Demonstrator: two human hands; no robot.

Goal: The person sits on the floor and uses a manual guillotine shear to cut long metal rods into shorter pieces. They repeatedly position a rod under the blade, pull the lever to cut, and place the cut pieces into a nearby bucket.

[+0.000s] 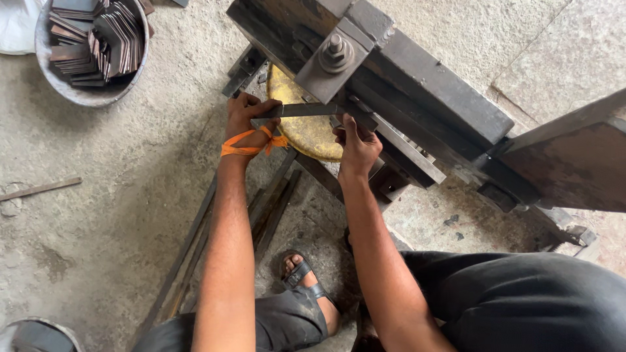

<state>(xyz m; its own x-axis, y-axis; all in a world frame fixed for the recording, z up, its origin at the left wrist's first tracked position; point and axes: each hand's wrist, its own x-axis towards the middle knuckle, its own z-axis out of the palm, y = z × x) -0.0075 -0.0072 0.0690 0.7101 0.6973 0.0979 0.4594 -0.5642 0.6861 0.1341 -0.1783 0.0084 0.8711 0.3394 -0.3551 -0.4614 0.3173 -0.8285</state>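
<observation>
Two bare hands on one flat metal strip (303, 110), and that is the whole of the action. The left hand (244, 117), an orange thread (251, 143) tied round its wrist, is closed around the strip's left end, fingers curled over the top. The right hand (355, 145) pinches the strip further along, close to where it meets the heavy steel shear machine (417, 85). The strip lies roughly level, its long axis running left to right across the view, the far end pointing into the machine beneath one big bolt and nut (336, 52).

Behind the strip sits one yellow round pad (306, 133), half covered. One round tub (91, 49) at top left is packed with cut metal plates, too many and too tightly stacked to count. Several long bars (274, 202) lie on the concrete floor (117, 189) under the arms; their exact number is hard to make out. One sandalled foot (301, 272) shows below. Another loose strip (39, 189) lies alone at the left. The strip's right end is hidden by the machine, and a container at bottom left is cut off by the edge.
</observation>
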